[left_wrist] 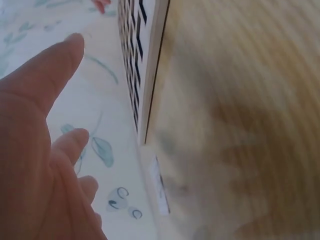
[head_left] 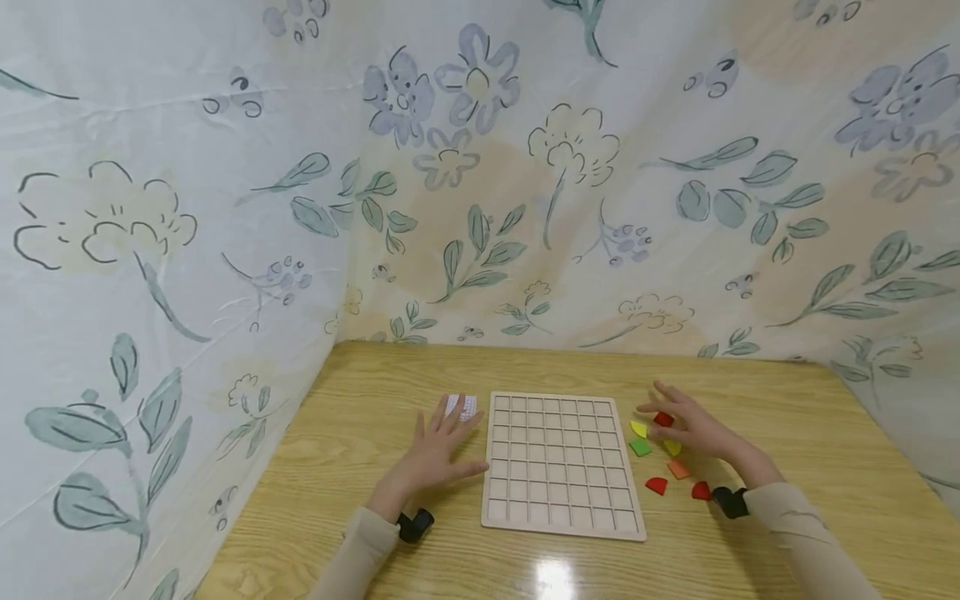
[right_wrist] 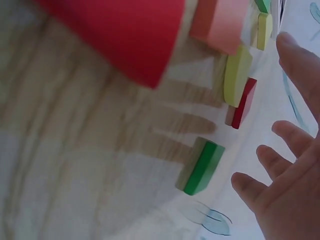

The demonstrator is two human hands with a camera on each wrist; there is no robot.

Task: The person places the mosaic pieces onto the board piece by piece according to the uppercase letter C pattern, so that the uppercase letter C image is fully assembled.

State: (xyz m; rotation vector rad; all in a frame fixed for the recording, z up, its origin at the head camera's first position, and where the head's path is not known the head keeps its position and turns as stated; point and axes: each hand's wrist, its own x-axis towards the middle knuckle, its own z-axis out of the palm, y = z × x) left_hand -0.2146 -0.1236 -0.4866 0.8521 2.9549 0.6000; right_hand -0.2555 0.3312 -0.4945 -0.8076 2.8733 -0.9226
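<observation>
A pale wooden board (head_left: 562, 531) with a grid of square recesses lies on the table. My left hand (head_left: 437, 456) is held just left of it, fingers spread and nothing in the grasp; its thumb (left_wrist: 60, 62) points toward the board's edge. Beyond these fingers lies a small white printed card (head_left: 468, 404), partly covered. My right hand (head_left: 696, 428) hovers over small flat pieces right of the board, fingers loosely extended and holding nothing. Among them are a green square (head_left: 640, 447), an orange piece (head_left: 678, 469), a red rounded piece (head_left: 656, 485) and a yellow rounded piece (head_left: 638, 429).
Another green piece (right_wrist: 202, 167) lies beneath the right hand in the right wrist view. A second red piece (head_left: 701, 490) sits by the black wrist camera (head_left: 730, 502). Floral cloth (head_left: 480, 250) hangs behind and left of the wood-grain table (head_left: 405, 367).
</observation>
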